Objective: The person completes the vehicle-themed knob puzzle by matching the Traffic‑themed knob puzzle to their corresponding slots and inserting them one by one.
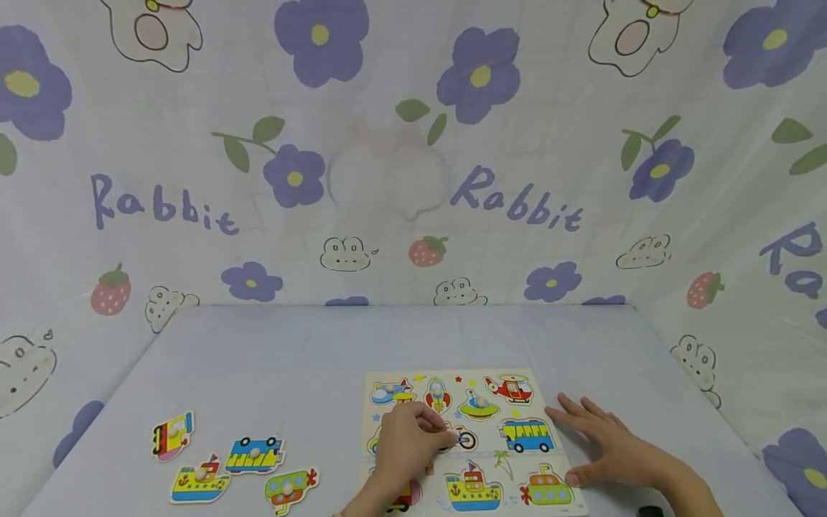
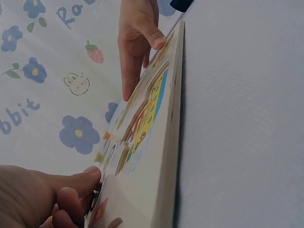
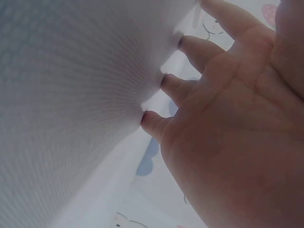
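Note:
A wooden knob puzzle board point(image 1: 474, 459) with printed vehicle pictures lies on the table. My left hand point(image 1: 407, 441) reaches over its middle, thumb and forefinger pinching the motorcycle piece point(image 1: 466, 439) at its slot. The left wrist view shows the thumb point(image 2: 88, 179) close against the board face, other fingers curled. My right hand point(image 1: 604, 441) is spread at the board's right edge, thumb by the submarine picture point(image 1: 546, 490), fingertips point(image 3: 151, 118) down on the table cloth. Knobbed plane point(image 1: 390, 391), rocket point(image 1: 438, 396), flying saucer point(image 1: 479, 405) and helicopter point(image 1: 510, 390) pieces sit along the top row.
Left of the board lie loose knobbed pieces: a red, yellow and pink vehicle point(image 1: 173, 436), a boat point(image 1: 200, 480), an upside-down bus point(image 1: 255, 454) and a submarine point(image 1: 291, 490). A small black object point(image 1: 650, 511) is at the front right. Patterned curtains point(image 1: 388, 215) surround the table.

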A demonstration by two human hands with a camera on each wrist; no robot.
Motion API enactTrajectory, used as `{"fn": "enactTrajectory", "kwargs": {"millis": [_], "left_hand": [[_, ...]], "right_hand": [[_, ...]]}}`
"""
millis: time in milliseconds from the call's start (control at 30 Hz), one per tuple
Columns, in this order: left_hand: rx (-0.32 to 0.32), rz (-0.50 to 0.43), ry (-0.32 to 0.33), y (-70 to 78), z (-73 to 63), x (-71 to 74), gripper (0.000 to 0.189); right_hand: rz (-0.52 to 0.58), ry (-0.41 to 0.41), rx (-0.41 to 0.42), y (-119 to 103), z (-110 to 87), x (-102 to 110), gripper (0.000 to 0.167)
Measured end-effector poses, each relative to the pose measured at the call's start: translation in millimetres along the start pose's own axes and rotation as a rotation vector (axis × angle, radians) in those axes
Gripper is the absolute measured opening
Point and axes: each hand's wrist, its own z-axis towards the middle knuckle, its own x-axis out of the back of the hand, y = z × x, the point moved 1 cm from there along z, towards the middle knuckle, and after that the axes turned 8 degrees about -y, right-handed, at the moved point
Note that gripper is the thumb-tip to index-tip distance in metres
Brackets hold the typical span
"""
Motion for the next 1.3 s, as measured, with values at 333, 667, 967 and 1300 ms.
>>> {"fn": "enactTrajectory", "kwargs": {"millis": [333, 667, 967, 1300], "left_hand": [[-0.089, -0.07, -0.151, -2.9, -1.0, 9.4, 0.013], [-0.112, 0.158, -0.137, 3.6, -29.3, 129.7, 0.01], [0.132, 0.065, 0.047, -57.1, -52.9, 230.4, 0.032], [0.282, 0.04, 0.009, -95.4, -58.7, 241.2, 0.044]], "right_hand": [[-0.009, -0.003, -0.037, 1, 1.4, -1, 0.1], [-0.008, -0.004, -0.024, 0, 1.1, 0, 0.099], [-0.016, -0.015, -0.017, 2, 0.8, -1, 0.098], [-0.006, -0.015, -0.033, 0, 0.9, 0, 0.098]]}}
